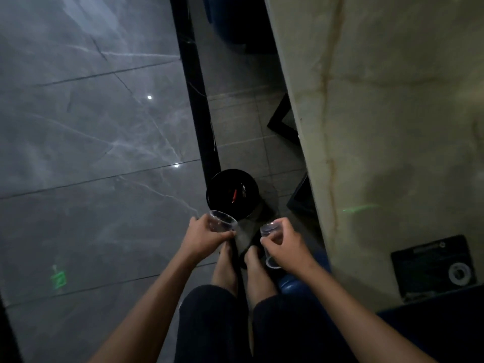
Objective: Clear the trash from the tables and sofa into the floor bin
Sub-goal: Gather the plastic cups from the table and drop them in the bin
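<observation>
Both arms reach down over a narrow strip of grey tiled floor (243,119) that runs between two worktops. The left hand (203,235) is curled around a clear plastic cup (222,221), fingers wrapped over its wall; the cup lies tilted, its long axis running away from the person and up-right, with the open rim facing the round black floor bin (231,191). That rim sits just at the bin's near edge. The right hand (284,243) grips a second clear plastic cup (269,244) with fingers closed around its side; this cup's long axis runs roughly toward and away from the person, one rim visible below the hand and the other end showing above the fingers, near the bin but to its right.

The bin stands on the floor against the black edge of the dark grey marble worktop (86,121) on the left. Small items, one red, lie inside it. On the right, the pale beige marble worktop (392,100) closes the passage, leaving only the slim floor strip. The person's bare feet (237,268) stand right behind the bin.
</observation>
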`<act>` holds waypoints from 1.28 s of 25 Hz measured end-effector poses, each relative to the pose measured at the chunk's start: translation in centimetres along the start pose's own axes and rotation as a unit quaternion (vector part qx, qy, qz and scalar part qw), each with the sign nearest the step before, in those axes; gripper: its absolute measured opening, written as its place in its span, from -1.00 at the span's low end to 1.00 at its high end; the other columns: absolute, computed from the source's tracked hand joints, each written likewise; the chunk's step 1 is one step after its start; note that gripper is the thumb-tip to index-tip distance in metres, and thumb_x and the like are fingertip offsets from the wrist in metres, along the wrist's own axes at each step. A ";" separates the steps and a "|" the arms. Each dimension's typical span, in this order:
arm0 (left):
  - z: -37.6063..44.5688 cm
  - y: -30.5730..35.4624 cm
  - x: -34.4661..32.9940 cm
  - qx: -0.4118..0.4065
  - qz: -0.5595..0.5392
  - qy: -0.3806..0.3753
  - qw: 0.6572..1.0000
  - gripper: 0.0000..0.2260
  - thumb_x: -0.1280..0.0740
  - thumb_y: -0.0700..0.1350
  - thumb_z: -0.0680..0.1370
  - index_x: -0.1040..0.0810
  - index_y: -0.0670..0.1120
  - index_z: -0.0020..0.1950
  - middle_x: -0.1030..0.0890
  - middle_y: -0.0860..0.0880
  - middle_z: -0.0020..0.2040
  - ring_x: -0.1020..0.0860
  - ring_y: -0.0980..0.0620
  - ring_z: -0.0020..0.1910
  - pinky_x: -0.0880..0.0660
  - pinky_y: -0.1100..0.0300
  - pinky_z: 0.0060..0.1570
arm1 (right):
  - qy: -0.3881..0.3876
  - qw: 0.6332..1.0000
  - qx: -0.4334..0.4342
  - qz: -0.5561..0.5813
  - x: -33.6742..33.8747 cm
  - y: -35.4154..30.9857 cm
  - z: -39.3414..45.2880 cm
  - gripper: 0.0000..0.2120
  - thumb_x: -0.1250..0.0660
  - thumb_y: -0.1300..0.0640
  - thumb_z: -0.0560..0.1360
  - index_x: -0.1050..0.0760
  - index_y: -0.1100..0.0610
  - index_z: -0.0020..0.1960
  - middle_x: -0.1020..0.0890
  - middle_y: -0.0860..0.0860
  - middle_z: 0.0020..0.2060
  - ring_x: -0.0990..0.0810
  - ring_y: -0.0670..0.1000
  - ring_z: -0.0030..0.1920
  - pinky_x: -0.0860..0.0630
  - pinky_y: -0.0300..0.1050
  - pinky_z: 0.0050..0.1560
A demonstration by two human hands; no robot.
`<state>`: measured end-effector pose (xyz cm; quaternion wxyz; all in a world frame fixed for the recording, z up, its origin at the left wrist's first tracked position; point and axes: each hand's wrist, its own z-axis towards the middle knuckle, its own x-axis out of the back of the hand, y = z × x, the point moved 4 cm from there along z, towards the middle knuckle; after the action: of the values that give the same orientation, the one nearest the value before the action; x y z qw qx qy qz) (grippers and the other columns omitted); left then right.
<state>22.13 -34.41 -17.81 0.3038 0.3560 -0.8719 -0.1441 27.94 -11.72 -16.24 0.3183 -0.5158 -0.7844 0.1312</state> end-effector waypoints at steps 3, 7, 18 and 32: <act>4.3 -2.1 -1.3 0.006 -0.027 0.024 0.999 -0.70 -0.58 0.16 0.25 -0.48 0.16 -0.26 -0.58 0.13 -0.34 -0.57 0.20 -0.22 -0.45 0.34 -0.35 | -0.016 1.000 -0.015 -0.022 -2.6 1.7 4.1 -0.67 -0.43 0.01 0.37 -0.41 -0.01 0.07 -0.64 -0.06 -0.17 -0.63 -0.02 -0.08 -0.53 -0.14 -0.01; 10.5 -5.5 -3.4 0.062 -0.054 0.042 0.996 -0.58 -0.61 0.15 0.22 -0.43 0.10 -0.17 -0.58 0.14 -0.27 -0.52 0.30 -0.29 -0.37 0.32 -0.41 | -0.031 0.998 -0.037 -0.042 -6.2 4.5 10.8 -0.68 -0.42 0.01 0.35 -0.42 0.01 0.05 -0.61 -0.03 -0.09 -0.59 -0.02 -0.02 -0.44 -0.20 -0.02; 22.3 -12.1 -9.5 -0.002 -0.047 0.010 0.999 -0.65 -0.58 0.02 0.31 -0.54 0.48 -0.20 -0.59 0.45 -0.31 -0.56 0.49 -0.27 -0.43 0.54 -0.39 | 0.028 0.992 -0.004 -0.125 -12.6 10.1 25.5 -0.58 -0.44 0.10 0.41 -0.38 0.23 0.17 -0.28 0.22 0.49 -0.32 0.13 0.47 -0.29 -0.18 0.32; 30.3 -12.6 -15.1 0.041 0.003 -0.025 0.999 0.04 -0.46 0.35 0.28 -0.02 0.02 0.60 -0.21 -0.07 0.57 -0.23 -0.05 0.54 -0.27 -0.03 0.48 | 0.098 0.992 -0.002 -0.078 -13.2 12.0 28.2 -0.53 -0.44 0.08 0.41 -0.37 0.16 0.24 -0.57 0.12 0.21 -0.57 0.12 0.17 -0.35 -0.30 0.03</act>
<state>18.20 -31.54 -53.61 0.2672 0.3618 -0.8856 -0.1160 22.26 -14.89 -49.00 0.4022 -0.4643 -0.7873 0.0535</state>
